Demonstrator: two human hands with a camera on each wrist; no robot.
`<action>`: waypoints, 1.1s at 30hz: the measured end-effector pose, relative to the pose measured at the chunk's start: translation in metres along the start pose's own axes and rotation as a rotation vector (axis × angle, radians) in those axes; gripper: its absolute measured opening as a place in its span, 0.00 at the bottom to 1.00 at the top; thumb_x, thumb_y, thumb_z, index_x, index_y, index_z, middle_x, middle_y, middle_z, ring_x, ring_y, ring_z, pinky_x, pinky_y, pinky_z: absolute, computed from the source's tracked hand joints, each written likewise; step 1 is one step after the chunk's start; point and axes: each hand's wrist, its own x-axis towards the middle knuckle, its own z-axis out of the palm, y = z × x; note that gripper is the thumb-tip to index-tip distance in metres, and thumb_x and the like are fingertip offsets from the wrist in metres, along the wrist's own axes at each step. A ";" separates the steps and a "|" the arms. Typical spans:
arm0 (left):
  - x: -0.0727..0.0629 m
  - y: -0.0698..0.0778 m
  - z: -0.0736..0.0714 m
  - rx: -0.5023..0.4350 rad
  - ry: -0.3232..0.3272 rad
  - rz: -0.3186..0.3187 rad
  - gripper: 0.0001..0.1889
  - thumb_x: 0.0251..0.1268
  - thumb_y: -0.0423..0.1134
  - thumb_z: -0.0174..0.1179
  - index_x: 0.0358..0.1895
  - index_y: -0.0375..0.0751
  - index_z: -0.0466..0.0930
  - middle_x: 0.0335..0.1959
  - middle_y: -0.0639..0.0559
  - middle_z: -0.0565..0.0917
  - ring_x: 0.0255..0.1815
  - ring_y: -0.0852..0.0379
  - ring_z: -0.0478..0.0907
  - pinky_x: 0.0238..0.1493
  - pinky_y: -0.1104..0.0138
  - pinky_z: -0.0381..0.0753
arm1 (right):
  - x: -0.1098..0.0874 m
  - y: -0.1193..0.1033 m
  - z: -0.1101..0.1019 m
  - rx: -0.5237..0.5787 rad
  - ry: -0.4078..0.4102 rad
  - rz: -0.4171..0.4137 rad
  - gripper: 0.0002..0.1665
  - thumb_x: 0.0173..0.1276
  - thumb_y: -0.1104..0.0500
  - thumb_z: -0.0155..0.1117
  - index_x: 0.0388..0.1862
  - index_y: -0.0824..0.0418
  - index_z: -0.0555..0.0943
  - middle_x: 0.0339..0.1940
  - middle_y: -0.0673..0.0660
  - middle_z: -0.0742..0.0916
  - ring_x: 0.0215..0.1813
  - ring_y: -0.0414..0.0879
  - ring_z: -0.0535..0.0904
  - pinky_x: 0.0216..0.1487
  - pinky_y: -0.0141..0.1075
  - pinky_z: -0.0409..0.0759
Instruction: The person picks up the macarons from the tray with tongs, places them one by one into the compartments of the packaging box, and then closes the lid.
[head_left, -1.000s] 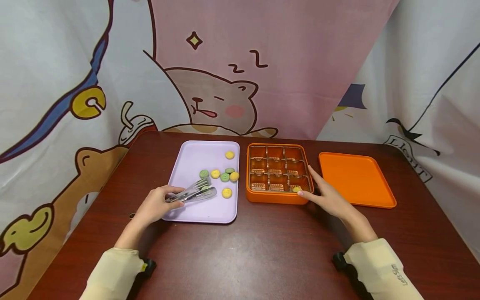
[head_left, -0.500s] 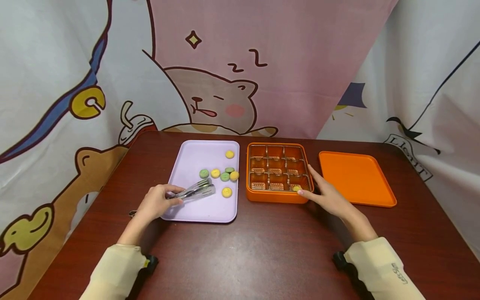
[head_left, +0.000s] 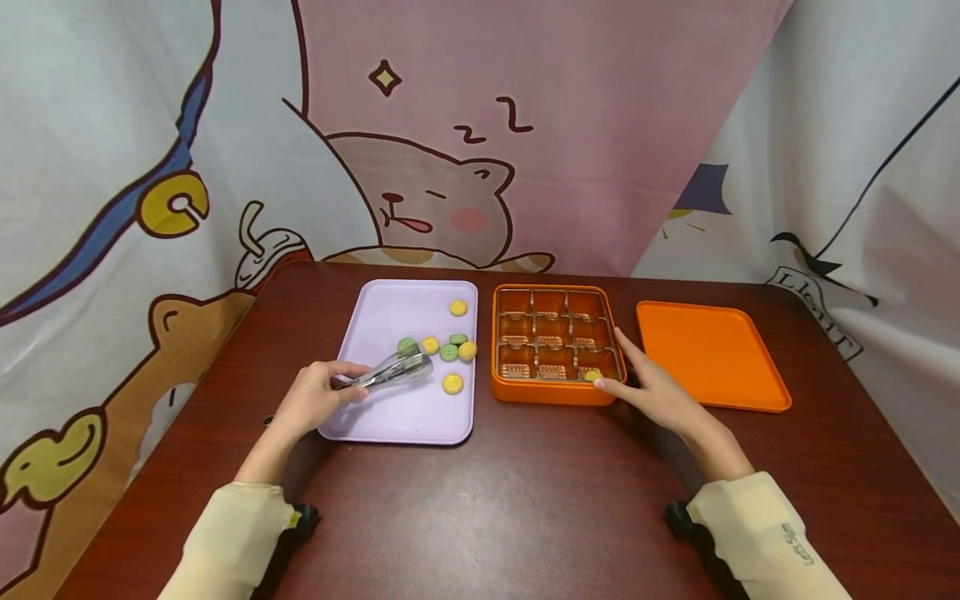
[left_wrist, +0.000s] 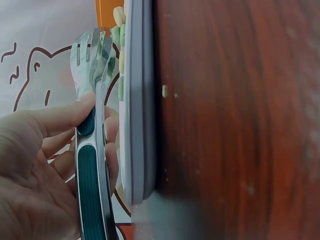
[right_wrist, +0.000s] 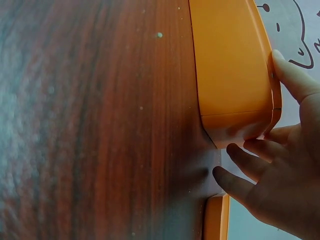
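My left hand grips metal tongs with dark green handle inlays, over the lilac tray. The tongs' ends are close together, and in the left wrist view a bit of green shows between them, partly hidden. Several green and yellow button-shaped cookies lie on the tray. Beside it stands an orange box with a clear insert of several compartments. A yellow cookie sits in its front right compartment. My right hand touches the box's front right corner, thumb at the rim, fingers spread along the side.
An orange lid lies flat on the dark wood table, to the right of the box. A printed curtain hangs behind the table. Small crumbs dot the table top.
The tongs have narrowed and risen slightly off the tray. The green cookie that lay under their tips is no longer seen on the tray. My right hand and the box have stayed put.
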 end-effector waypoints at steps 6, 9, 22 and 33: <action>0.003 0.006 0.001 -0.034 -0.002 0.019 0.17 0.57 0.32 0.71 0.51 0.34 0.86 0.37 0.40 0.88 0.28 0.58 0.74 0.27 0.71 0.72 | 0.002 0.002 0.001 0.007 0.003 0.002 0.58 0.72 0.41 0.61 0.83 0.52 0.34 0.84 0.64 0.46 0.81 0.71 0.45 0.72 0.71 0.49; 0.004 0.008 0.002 -0.047 -0.003 0.032 0.17 0.57 0.32 0.71 0.51 0.34 0.86 0.36 0.40 0.89 0.28 0.58 0.75 0.27 0.71 0.72 | 0.001 0.002 0.001 0.010 0.003 0.002 0.58 0.71 0.40 0.61 0.83 0.53 0.34 0.84 0.64 0.46 0.81 0.71 0.45 0.72 0.71 0.49; 0.010 0.016 0.005 -0.054 0.009 0.073 0.16 0.57 0.31 0.71 0.50 0.35 0.87 0.38 0.40 0.89 0.28 0.59 0.75 0.26 0.71 0.70 | 0.000 0.000 -0.001 0.019 0.004 -0.015 0.58 0.71 0.42 0.62 0.83 0.53 0.35 0.84 0.65 0.46 0.80 0.71 0.45 0.71 0.72 0.49; 0.013 0.022 0.008 -0.063 0.009 0.095 0.15 0.57 0.30 0.70 0.49 0.35 0.87 0.41 0.40 0.89 0.30 0.57 0.77 0.28 0.72 0.73 | -0.001 0.001 0.001 0.011 0.005 0.003 0.58 0.72 0.40 0.60 0.83 0.53 0.34 0.84 0.65 0.47 0.80 0.71 0.45 0.71 0.72 0.49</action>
